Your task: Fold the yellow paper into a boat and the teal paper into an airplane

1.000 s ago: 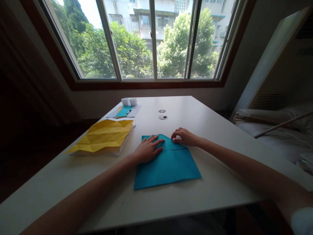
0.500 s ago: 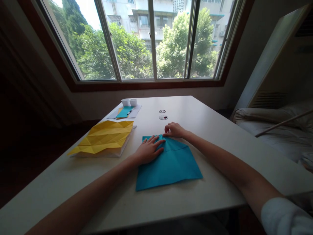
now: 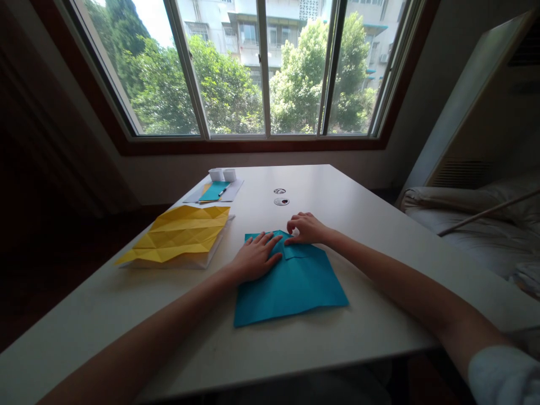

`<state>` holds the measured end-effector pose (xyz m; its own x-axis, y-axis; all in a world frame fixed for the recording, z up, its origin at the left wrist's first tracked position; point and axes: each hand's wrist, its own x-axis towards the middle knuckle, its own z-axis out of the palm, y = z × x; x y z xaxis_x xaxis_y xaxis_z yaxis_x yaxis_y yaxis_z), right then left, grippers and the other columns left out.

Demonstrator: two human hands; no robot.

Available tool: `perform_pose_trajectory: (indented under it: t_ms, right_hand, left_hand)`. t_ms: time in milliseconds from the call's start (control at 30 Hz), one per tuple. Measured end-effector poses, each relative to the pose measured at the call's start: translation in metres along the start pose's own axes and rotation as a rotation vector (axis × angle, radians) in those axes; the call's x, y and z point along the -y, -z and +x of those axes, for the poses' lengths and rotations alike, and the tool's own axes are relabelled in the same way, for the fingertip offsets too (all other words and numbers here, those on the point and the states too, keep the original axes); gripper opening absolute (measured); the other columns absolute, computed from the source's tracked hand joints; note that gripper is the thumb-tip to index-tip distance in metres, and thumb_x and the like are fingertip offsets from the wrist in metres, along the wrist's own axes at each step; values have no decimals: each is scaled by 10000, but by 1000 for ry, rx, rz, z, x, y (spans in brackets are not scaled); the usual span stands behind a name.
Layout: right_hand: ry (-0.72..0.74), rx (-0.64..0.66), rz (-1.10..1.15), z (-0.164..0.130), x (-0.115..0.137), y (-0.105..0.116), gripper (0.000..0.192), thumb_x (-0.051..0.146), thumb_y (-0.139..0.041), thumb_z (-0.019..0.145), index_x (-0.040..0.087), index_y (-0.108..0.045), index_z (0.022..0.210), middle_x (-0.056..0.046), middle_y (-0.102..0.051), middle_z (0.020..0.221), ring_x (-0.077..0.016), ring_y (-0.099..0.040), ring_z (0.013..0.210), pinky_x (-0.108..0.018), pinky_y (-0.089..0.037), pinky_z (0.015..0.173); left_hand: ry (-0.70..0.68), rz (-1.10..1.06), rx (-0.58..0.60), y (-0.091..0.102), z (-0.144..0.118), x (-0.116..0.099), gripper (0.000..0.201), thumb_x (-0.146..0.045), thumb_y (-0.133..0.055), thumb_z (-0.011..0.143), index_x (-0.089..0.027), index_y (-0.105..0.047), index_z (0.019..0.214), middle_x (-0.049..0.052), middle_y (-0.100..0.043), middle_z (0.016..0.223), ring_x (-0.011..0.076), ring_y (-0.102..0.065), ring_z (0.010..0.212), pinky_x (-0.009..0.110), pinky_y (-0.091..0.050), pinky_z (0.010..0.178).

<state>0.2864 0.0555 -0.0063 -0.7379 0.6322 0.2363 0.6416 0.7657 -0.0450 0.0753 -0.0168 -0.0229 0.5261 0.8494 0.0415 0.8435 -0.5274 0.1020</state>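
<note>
Left hand (image 3: 254,259): flat and spread, gripping nothing — palm on the left part of the blue paper (image 3: 291,287).
Right hand (image 3: 307,229): fingertips bent, pressing the paper's folded far edge.
Blue paper: one sheet, mid-table, near edge close to the table (image 3: 358,349) front.
Open room: bare tabletop to the right and behind.
Count: one yellow creased sheet (image 3: 179,233) at left, two small white boxes (image 3: 223,175) far back.

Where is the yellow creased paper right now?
In the head view, the yellow creased paper lies on the table, left of the blue sheet, beyond the left hand.
</note>
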Motion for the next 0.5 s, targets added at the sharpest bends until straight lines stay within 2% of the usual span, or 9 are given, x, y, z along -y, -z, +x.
perform_pose_trajectory:
  t_ms: [133,300,500]
  right_hand:
    - [-13,-2,15,-10,3,0,555,693,-487,684,203,-580,929,-87,-601,928,-236,-531,874,-368,-367,774]
    - [-21,-52,21,-26,7,1,696,708,-500,657,227,-502,1161,-114,-553,1075,-264,-520,945,-414,-372,811]
    - [3,6,1,-44,12,1,549,635,-411,776,317,-510,1213,-91,-537,1118,-272,-499,1019,-460,-360,861]
  left_hand:
    - [-10,10,4,0,0,1,527,-583,-189,872,-379,-281,1348,38,-279,1432,294,-214,1313,517,-217,1020]
    - [-15,8,0,0,-1,3,519,-576,-208,874,-382,-283,1349,40,-279,1431,297,-220,1310,516,-221,1022]
    - [-11,-5,14,1,-1,2,519,-573,-216,874,-383,-266,1355,21,-254,1444,291,-206,1316,509,-222,1025]
